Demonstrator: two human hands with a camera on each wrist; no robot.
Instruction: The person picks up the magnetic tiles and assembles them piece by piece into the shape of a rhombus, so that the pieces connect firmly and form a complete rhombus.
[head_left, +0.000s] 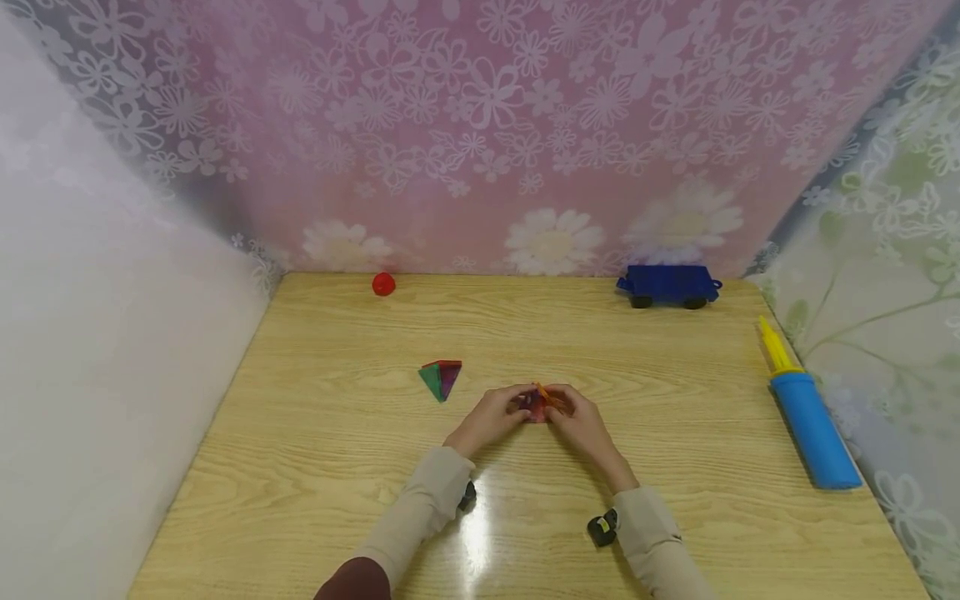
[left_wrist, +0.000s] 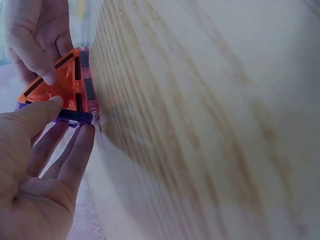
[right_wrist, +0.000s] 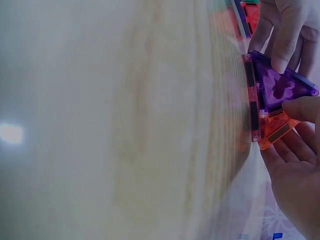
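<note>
Near the middle of the table, my left hand [head_left: 491, 418] pinches a purple triangular magnetic tile [right_wrist: 280, 89] between thumb and fingers. Opposite it, my right hand [head_left: 587, 427] pinches an orange triangular magnetic tile [left_wrist: 66, 82]. Both tiles stand tilted together along the edges of a pinkish-red tile [right_wrist: 252, 100] that lies flat on the table. Fingers partly cover all of these tiles. Farther back and to the left, a small pyramid of green, purple and red magnetic tiles [head_left: 432, 381] sits apart from both hands.
A red ball [head_left: 383, 284] lies at the back left of the wooden table [head_left: 337, 467]. At the back right stands a blue toy wagon [head_left: 670, 285] with black wheels. A blue and yellow hand pump [head_left: 813, 425] lies along the right edge. Patterned curtains surround the table.
</note>
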